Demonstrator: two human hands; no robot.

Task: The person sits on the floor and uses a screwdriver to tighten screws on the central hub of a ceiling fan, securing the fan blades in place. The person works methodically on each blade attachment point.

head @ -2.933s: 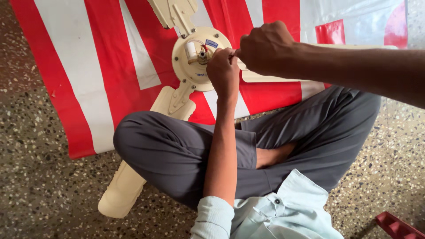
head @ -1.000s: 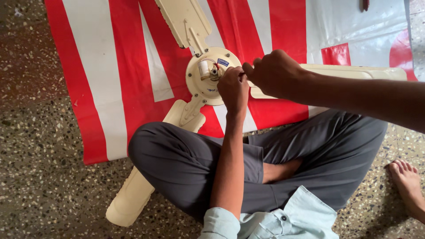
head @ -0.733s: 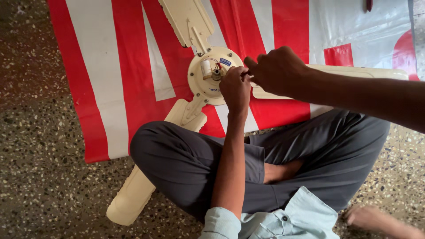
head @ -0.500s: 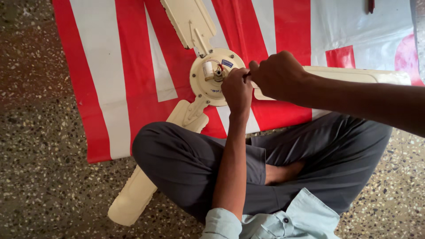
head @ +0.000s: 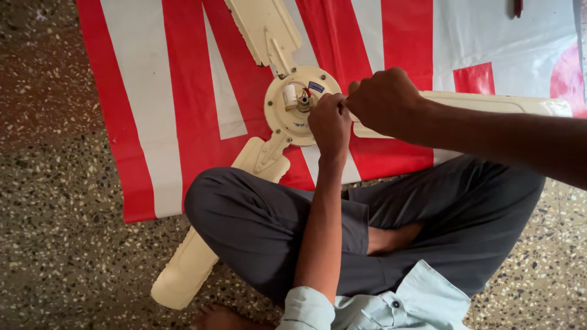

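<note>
A cream ceiling fan lies on a red and white striped sheet (head: 140,91), its round hub (head: 287,119) facing up with a small white cylinder and red wires at the centre. My left hand (head: 330,125) rests on the hub's right edge with its fingers pinched together. My right hand (head: 385,101) is a closed fist right beside it, knuckles touching the left fingers. A thin dark piece shows between the two hands; what it is stays hidden. One blade (head: 263,27) points away, one (head: 501,102) runs right under my right arm, and one (head: 183,275) passes under my left knee.
I sit cross-legged in grey trousers (head: 257,226) on a speckled stone floor (head: 61,244). Someone's bare foot (head: 220,319) shows at the bottom edge. A small dark red object (head: 518,7) lies on the sheet at the top right.
Both hands stay together at the hub's right edge with only small shifts. A foot at the right edge has left the view, and one now shows at the bottom.
</note>
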